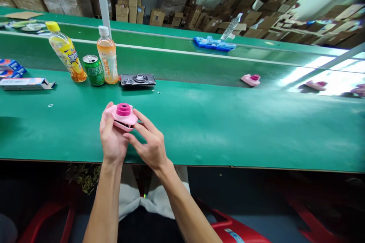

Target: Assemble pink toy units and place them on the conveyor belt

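A pink toy camera [123, 115] with a darker pink round lens is held above the green table. Its casing shows a dark gap along the lower front edge. My left hand [111, 138] is wrapped round its left side and supports it from below. On the right side, my right hand [149, 142] has its fingertips on the casing near the gap, with the thumb just below. A black phone-like object [138, 80] lies beyond my hands.
Behind my hands stand a yellow-capped bottle [67, 52], a green can [93, 70] and an orange drink bottle [107, 56]. Boxes [27, 84] lie at left. More pink cameras [251, 80] and a blue tray [214, 43] are on the sunken strip beyond the green table [242, 133].
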`<action>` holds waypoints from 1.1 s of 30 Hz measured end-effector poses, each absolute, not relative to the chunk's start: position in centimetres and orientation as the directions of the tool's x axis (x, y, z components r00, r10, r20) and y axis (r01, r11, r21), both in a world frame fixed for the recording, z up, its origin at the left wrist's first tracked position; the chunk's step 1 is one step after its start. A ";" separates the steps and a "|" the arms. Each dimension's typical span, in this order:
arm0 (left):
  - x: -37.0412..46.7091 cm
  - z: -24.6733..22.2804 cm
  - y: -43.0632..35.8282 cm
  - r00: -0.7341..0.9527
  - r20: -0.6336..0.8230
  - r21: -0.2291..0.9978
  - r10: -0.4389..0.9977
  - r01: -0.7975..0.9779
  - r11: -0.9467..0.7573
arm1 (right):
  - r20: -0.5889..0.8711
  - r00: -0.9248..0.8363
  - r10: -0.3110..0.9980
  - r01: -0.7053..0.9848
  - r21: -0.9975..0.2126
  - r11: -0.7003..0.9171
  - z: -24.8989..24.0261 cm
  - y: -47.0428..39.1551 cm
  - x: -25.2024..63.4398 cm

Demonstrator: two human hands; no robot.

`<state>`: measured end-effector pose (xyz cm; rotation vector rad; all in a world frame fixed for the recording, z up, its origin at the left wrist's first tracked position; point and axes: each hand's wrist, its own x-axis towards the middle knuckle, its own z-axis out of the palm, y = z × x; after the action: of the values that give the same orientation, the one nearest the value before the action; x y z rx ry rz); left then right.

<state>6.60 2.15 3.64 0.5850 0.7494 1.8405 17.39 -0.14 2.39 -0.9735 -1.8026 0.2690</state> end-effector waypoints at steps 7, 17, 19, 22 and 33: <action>6.9 3.1 0.8 -0.219 0.063 0.701 0.974 -0.685 -0.200 | 0.595 0.124 0.794 0.323 -0.781 0.535 3.3 -2.0 18.7; 4.1 -0.4 -2.3 -0.117 0.161 0.943 0.980 0.310 -0.118 | 0.181 -0.056 0.982 0.443 -0.877 0.187 6.7 3.2 25.6; 1.9 -1.5 -2.6 -0.148 0.365 0.753 0.919 0.627 -0.198 | 0.217 0.096 0.972 0.672 -0.734 0.097 7.6 8.4 29.8; -0.2 -2.7 -2.3 -0.179 0.557 0.504 0.811 0.849 -0.158 | 0.265 0.296 0.918 0.769 -0.636 -0.064 8.9 16.3 34.8; 0.9 -1.8 -0.8 0.000 0.663 0.156 0.748 0.978 -0.138 | 0.649 0.166 0.742 0.884 -0.431 0.179 5.8 16.2 32.8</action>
<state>0.88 -0.76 -1.76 2.4357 2.2489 1.1353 32.78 16.18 5.80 -1.5891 -1.6019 -0.2091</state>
